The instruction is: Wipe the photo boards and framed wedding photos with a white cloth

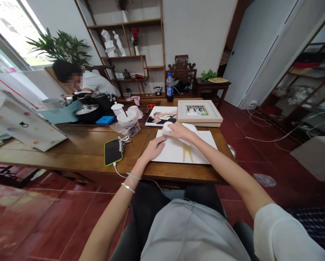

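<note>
A flat white board (170,156) lies near the front edge of the wooden table, with a tan two-legged shape (187,154) on its face. My right hand (178,130) is closed on a crumpled white cloth (167,128) and presses it against the board's upper part. Part of the cloth spreads out behind my wrist. At the board's left edge, my left hand (154,148) rests with its fingers laid out flat, holding nothing. Just beyond the board are a photo print (162,116) and a light wooden picture frame (218,117) with a small photo inside.
Left of my hands lies a phone (112,152) with a cable running past my left wrist. Farther back stand a lidded cup in a plastic bag (126,121), a blue box (105,120), red scissors (150,106) and a cola bottle (169,87). Another person (97,79) leans over at the far left.
</note>
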The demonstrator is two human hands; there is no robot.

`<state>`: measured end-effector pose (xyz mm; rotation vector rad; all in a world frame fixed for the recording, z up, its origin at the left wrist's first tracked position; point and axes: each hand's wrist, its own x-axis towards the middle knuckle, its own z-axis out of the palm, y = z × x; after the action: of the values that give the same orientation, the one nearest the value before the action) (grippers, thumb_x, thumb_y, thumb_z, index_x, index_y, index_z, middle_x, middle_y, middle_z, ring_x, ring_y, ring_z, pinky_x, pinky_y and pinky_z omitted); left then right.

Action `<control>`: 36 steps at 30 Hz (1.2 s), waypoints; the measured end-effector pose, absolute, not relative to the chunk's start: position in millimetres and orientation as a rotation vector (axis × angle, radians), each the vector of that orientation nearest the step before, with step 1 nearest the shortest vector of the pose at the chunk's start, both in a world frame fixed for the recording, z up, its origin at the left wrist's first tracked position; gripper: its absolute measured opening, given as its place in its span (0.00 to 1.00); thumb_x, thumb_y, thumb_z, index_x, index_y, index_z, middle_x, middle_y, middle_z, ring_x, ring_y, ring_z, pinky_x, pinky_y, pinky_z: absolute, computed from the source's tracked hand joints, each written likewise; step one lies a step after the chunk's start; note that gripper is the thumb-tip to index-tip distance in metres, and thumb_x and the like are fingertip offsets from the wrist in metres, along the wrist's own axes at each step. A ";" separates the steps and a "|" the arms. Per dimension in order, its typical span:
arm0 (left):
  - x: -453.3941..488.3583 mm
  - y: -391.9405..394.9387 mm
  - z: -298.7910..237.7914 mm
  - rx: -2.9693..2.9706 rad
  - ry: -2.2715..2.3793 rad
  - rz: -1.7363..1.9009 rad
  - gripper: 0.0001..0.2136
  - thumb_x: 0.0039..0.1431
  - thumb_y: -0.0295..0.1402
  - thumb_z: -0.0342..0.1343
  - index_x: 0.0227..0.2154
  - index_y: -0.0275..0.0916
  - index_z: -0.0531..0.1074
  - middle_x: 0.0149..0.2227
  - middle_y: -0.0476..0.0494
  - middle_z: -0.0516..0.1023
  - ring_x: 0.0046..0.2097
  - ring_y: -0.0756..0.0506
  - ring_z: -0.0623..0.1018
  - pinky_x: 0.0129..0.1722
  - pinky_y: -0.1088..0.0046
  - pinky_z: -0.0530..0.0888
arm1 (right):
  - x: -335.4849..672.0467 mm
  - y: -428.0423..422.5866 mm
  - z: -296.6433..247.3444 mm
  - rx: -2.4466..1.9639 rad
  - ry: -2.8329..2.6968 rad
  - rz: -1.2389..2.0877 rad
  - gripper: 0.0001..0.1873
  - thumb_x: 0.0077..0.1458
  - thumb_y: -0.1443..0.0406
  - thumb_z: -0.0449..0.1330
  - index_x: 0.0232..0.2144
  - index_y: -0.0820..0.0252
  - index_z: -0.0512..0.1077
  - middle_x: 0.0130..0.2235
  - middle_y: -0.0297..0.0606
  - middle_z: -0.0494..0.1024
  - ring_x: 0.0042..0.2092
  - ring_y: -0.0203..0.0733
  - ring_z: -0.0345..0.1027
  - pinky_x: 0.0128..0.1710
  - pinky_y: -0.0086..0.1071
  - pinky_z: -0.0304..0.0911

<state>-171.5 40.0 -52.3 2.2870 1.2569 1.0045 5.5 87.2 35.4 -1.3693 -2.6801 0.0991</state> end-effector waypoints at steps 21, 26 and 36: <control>-170.2 40.6 -53.5 2.289 1.243 1.013 0.16 0.59 0.34 0.48 0.47 0.33 0.72 0.53 0.36 0.72 0.58 0.43 0.68 0.60 0.63 0.61 | 128.4 43.4 27.8 -1.619 -2.612 -0.144 0.12 0.45 0.73 0.49 0.30 0.62 0.70 0.35 0.46 0.77 0.36 0.46 0.67 0.31 0.32 0.49; -170.9 40.5 -53.6 2.287 1.245 1.015 0.16 0.60 0.34 0.48 0.47 0.35 0.72 0.53 0.38 0.72 0.58 0.44 0.68 0.60 0.63 0.62 | 103.4 53.6 19.6 -1.381 -2.619 0.029 0.11 0.44 0.74 0.48 0.28 0.62 0.69 0.32 0.43 0.75 0.34 0.44 0.66 0.31 0.31 0.49; -170.8 39.4 -52.3 2.280 1.245 1.014 0.16 0.60 0.34 0.48 0.47 0.35 0.72 0.54 0.38 0.72 0.58 0.44 0.68 0.60 0.62 0.62 | 123.0 65.1 8.7 -1.474 -2.636 0.038 0.21 0.46 0.72 0.51 0.44 0.63 0.68 0.44 0.49 0.74 0.47 0.56 0.65 0.42 0.38 0.57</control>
<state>-170.8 39.4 -52.3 2.2803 1.2452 1.0139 123.0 65.1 8.7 -1.4743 -2.6360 0.0382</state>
